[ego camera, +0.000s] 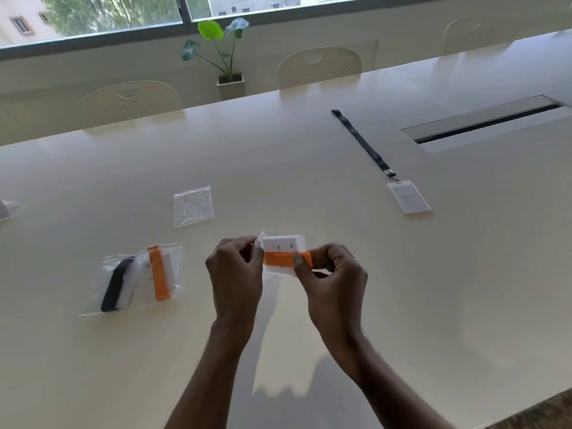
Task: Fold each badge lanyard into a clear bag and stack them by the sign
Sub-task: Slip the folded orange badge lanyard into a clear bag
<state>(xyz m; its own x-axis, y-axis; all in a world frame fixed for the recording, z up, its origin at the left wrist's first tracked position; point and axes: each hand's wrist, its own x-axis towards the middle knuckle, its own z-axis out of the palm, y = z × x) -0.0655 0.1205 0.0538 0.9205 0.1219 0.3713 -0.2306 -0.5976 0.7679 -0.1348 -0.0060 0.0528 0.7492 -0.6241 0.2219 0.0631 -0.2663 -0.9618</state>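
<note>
— Since the left edge of the frame cuts it off, can you tell what that pale thing [6, 209] is?
— No, only a sliver shows. The print on the held badge [282, 254] is half covered too.
— Where is that badge?
— Centre of the frame, above the table [309, 156], between both hands. The left hand [236, 270] pinches a clear bag [259, 239] at the badge's left end; that film is hard to make out. The right hand [332, 274] pinches the badge's right end.
— How does it look?
— White card, orange strap [286, 258] folded across it.
— Others?
— Two bagged badges [139, 275] at lower left, touching; an empty bag [193, 206] above them; a dark-strapped badge [408, 197] laid out unfolded at upper right.
</note>
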